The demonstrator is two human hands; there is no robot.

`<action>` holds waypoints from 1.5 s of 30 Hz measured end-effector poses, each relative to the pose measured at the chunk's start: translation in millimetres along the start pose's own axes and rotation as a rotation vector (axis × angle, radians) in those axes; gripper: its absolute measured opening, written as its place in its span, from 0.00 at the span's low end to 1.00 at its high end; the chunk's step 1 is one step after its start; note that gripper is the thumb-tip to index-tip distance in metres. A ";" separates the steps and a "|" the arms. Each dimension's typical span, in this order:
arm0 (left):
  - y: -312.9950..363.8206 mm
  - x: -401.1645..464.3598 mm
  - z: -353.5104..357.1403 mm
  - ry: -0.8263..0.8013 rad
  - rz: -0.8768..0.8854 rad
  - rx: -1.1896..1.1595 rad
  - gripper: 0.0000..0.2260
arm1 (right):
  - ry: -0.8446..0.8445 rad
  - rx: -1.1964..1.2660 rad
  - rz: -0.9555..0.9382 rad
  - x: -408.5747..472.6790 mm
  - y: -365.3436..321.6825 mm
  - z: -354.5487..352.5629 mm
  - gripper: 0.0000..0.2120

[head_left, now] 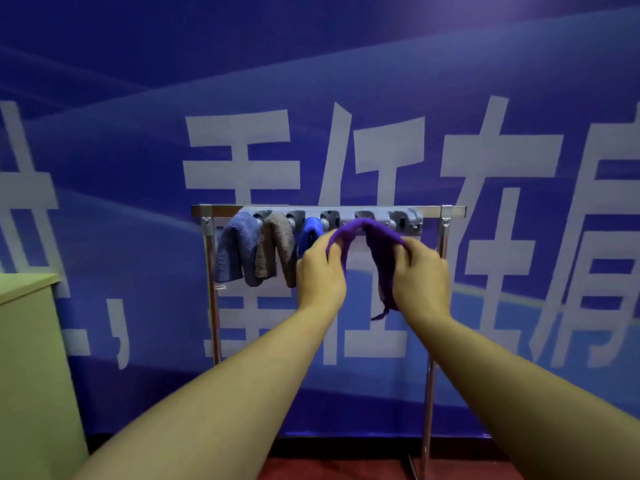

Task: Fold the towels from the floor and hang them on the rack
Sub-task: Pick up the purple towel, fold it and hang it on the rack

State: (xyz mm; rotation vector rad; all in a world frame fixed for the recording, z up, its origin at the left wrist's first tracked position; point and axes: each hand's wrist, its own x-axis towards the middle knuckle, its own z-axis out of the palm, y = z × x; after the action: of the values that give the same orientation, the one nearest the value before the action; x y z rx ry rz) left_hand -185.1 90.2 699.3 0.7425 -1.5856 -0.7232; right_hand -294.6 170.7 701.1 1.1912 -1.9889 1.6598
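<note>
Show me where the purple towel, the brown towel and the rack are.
purple towel (360, 226), head view, top of its arch
brown towel (277, 247), head view, middle of the cloth
rack (453, 211), head view, top bar

Fuzzy cloth purple towel (375, 251); shiny metal rack (453, 211).

blue banner (138, 133) - white characters, green cabinet (31, 358)

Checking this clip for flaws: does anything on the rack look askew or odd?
Mostly tidy. The purple towel, gripped by the left hand and right hand, trails a loose strip below. The grey-blue towel and brown towel overlap on the rack.
</note>
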 end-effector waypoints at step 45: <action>-67.3 81.2 60.5 -0.006 -0.035 0.046 0.14 | -0.083 -0.147 -0.109 84.7 32.5 91.2 0.15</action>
State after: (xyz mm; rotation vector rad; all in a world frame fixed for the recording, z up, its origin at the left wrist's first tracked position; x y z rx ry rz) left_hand -249.6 -12.0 686.8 0.8042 -1.6022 -0.7175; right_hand -345.6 52.9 709.5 1.3075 -2.0165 1.4078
